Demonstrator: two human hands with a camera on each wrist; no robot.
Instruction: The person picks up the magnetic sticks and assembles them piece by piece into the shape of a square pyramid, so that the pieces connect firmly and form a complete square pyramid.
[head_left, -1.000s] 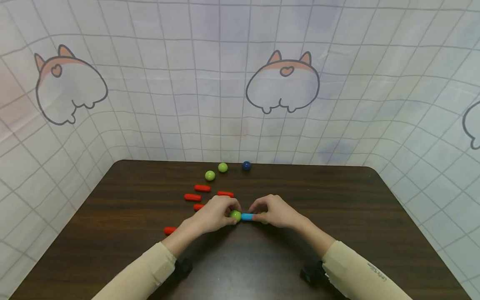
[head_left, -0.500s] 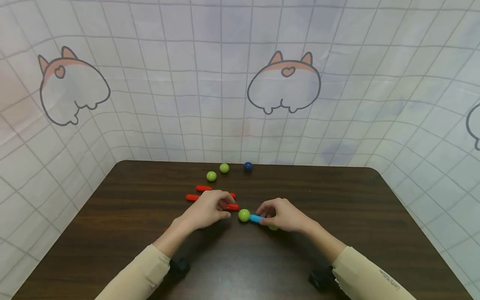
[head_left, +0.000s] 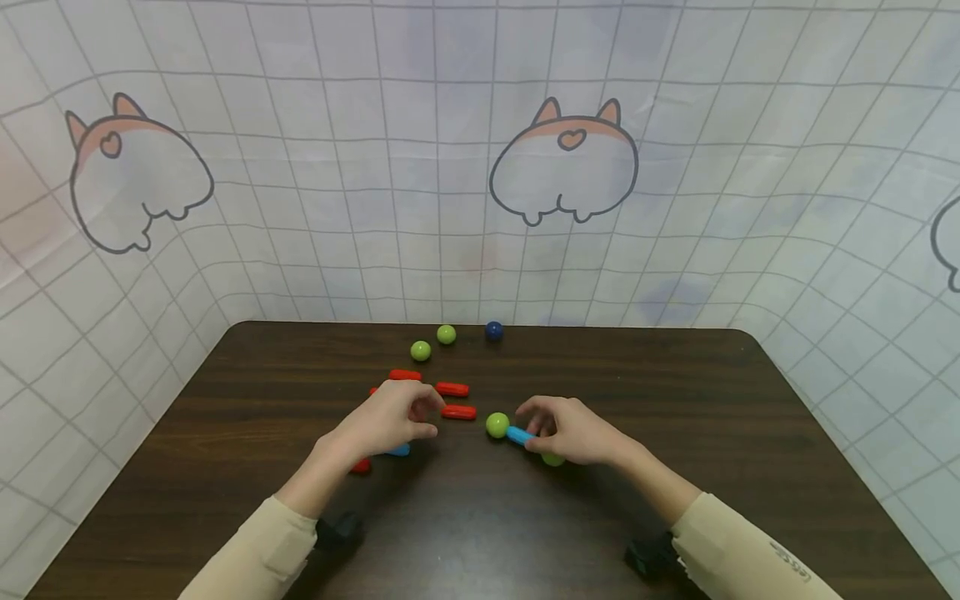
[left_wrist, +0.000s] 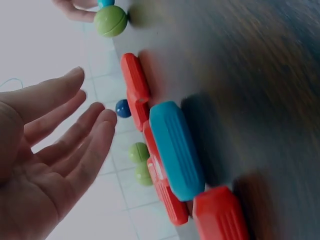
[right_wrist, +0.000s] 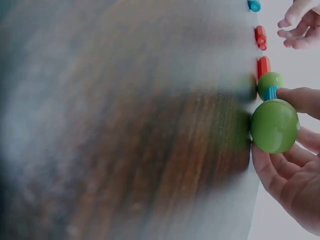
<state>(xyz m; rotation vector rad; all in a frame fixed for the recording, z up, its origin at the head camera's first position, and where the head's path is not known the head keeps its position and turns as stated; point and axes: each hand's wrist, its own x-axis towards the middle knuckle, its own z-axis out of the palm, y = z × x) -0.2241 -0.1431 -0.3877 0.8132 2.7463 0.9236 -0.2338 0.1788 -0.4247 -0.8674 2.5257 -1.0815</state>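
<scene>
My right hand point(head_left: 573, 429) pinches a blue stick point(head_left: 517, 435) that has a green ball point(head_left: 497, 425) at its left end and another green ball point(right_wrist: 274, 126) at its right end. The joined piece lies slanted, low at the tabletop. Fingers of the right hand partly cover the stick and the near ball. To the left, my left hand point(head_left: 382, 421) hovers with loosely bent fingers and holds nothing. Beneath and beside it lie a loose blue stick point(left_wrist: 175, 150) and a red stick point(head_left: 459, 412). Another red stick point(head_left: 362, 467) shows below the left wrist.
Farther back on the dark wooden table point(head_left: 675, 392) are more red sticks point(head_left: 452, 389), two loose green balls point(head_left: 421, 351) and a dark blue ball point(head_left: 493, 331). A white gridded curtain point(head_left: 337, 208) with printed animal drawings stands behind the table.
My left hand has let go of the left green ball and moved left, away from it. My right hand has shifted the joined piece slightly right and tilted it.
</scene>
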